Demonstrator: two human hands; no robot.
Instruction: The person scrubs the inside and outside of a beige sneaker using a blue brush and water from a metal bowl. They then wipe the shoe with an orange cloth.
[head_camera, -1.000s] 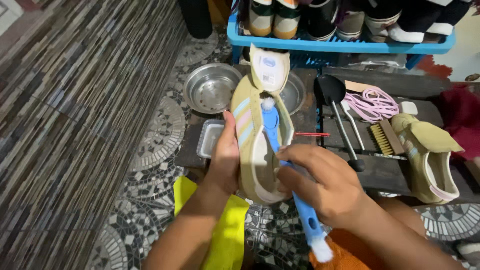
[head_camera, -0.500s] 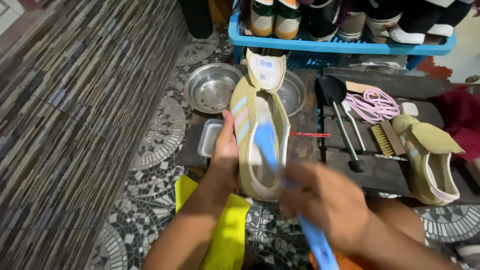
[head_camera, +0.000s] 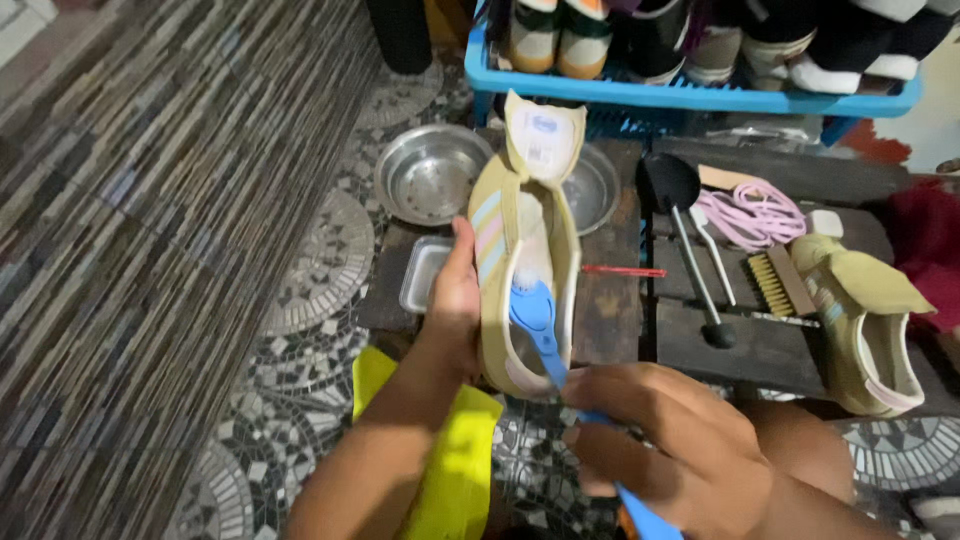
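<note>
we hold tan shoe (head_camera: 520, 270) in left hand (head_camera: 455, 300) | right hand (head_camera: 670, 450) grip clamps blue brush (head_camera: 535, 315), head inside shoe | scrubbing underway; second shoe (head_camera: 860, 320) right of it untouched

The blue brush (head_camera: 545, 330) has slid back from the shoe's (head_camera: 525, 270) toe end toward its heel as the right hand (head_camera: 680, 450) drew nearer the person

bare floor (head_camera: 170, 250) open on the left, bowls (head_camera: 432, 185) and blue rack (head_camera: 690, 95) block ahead, tools (head_camera: 700, 270), second shoe (head_camera: 865, 320) crowd right
</note>
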